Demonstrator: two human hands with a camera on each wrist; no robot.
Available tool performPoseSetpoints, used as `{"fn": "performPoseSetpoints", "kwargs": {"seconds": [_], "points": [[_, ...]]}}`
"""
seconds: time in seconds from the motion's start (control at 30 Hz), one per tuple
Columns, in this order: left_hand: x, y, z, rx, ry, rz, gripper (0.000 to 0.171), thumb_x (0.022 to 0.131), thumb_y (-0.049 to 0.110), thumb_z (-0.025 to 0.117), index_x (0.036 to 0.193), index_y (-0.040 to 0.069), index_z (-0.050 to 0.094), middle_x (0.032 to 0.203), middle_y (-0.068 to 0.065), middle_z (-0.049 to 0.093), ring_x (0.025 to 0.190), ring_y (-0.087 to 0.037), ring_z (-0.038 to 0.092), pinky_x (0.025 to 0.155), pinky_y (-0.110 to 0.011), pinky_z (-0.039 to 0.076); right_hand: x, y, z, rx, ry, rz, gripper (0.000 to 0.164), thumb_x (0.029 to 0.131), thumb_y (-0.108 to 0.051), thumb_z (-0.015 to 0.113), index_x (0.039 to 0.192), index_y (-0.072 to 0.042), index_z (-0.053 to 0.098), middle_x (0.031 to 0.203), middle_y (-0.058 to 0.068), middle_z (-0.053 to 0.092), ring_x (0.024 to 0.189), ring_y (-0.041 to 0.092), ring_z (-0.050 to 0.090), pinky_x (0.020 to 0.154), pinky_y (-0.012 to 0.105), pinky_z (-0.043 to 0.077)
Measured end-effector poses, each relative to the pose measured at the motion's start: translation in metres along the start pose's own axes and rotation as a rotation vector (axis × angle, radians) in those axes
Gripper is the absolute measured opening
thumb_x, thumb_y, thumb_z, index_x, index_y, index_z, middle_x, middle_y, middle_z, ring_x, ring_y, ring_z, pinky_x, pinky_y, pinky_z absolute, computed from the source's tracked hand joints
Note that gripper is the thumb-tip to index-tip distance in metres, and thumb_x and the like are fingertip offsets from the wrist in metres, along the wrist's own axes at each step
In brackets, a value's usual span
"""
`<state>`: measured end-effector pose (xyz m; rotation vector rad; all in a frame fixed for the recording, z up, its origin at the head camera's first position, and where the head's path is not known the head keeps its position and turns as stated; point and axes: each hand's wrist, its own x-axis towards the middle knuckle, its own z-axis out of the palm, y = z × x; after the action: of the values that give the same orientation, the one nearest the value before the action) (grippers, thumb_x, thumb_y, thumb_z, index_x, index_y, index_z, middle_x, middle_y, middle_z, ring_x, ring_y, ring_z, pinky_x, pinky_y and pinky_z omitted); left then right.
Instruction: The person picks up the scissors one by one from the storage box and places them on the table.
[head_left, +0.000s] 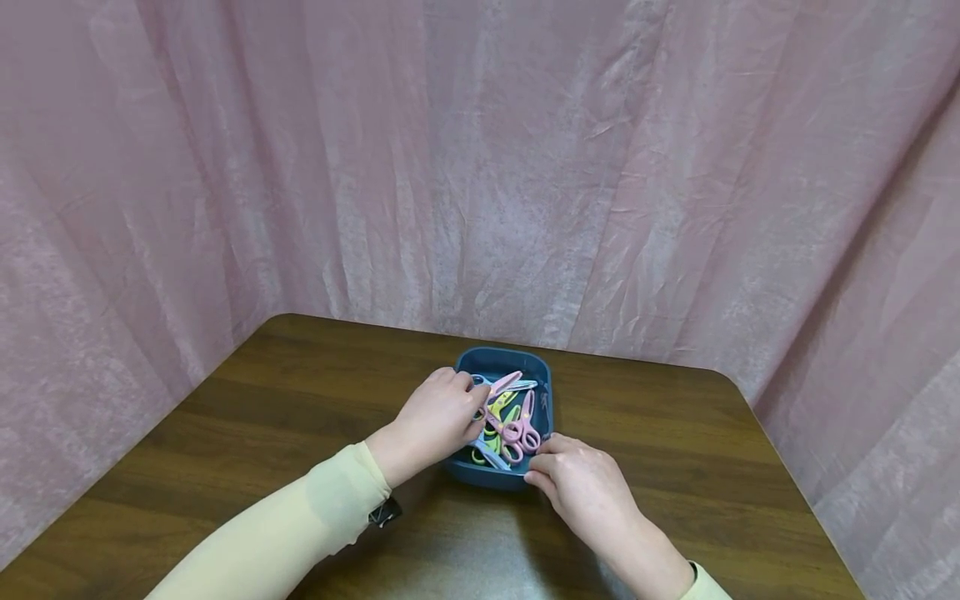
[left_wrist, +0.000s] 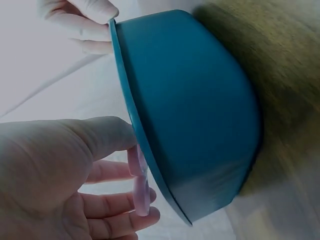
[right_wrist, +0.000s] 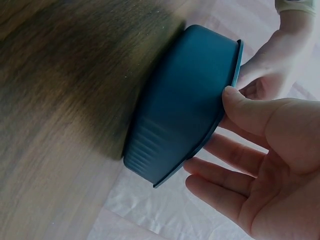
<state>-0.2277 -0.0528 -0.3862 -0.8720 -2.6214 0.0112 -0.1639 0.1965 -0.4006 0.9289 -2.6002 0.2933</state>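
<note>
A dark blue plastic bin [head_left: 504,478] stands on the wooden table with several craft scissors inside. My left hand [head_left: 442,417] reaches over its left rim and holds pink scissors [left_wrist: 142,195] by the handle loops, thumb and fingers around them at the rim. Below that hand lie yellow scissors [head_left: 501,405], light blue scissors [head_left: 491,456] and another pair of pink scissors [head_left: 528,412]. At the near right corner, my right hand [head_left: 581,479] grips the bin's rim, thumb outside and fingers over the edge. The left hand hides part of the pile.
The brown wooden table [head_left: 315,400] extends on both sides of the bin, its far edge just behind it. Pink curtains [head_left: 480,183] hang behind and along the sides. A black strap [head_left: 386,512] shows at my left wrist.
</note>
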Motion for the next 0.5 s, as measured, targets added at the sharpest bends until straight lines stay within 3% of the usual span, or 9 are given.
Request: {"fn": "performPoseSetpoints", "kwargs": {"seconds": [0.33, 0.5], "points": [[-0.017, -0.013, -0.005, -0.002, 0.074, -0.017, 0.046, 0.093, 0.035, 0.091, 0.126, 0.007, 0.077, 0.105, -0.014, 0.074, 0.092, -0.029, 0.067, 0.094, -0.044, 0.057, 0.0, 0.001, -0.001, -0.002, 0.005, -0.004, 0.008, 0.092, -0.022, 0.091, 0.097, -0.017, 0.087, 0.094, -0.005, 0.073, 0.088, 0.015, 0.07, 0.077, 0.038, 0.062], [-0.029, -0.02, -0.005, -0.021, 0.078, -0.052, 0.046, 0.092, 0.035, 0.092, 0.126, 0.007, 0.078, 0.107, -0.014, 0.074, 0.093, -0.029, 0.067, 0.096, -0.044, 0.057, 0.0, -0.001, 0.0, 0.014, -0.016, 0.017, 0.009, 0.092, -0.022, 0.092, 0.098, -0.017, 0.088, 0.093, -0.005, 0.073, 0.085, 0.014, 0.069, 0.077, 0.037, 0.062]]}}
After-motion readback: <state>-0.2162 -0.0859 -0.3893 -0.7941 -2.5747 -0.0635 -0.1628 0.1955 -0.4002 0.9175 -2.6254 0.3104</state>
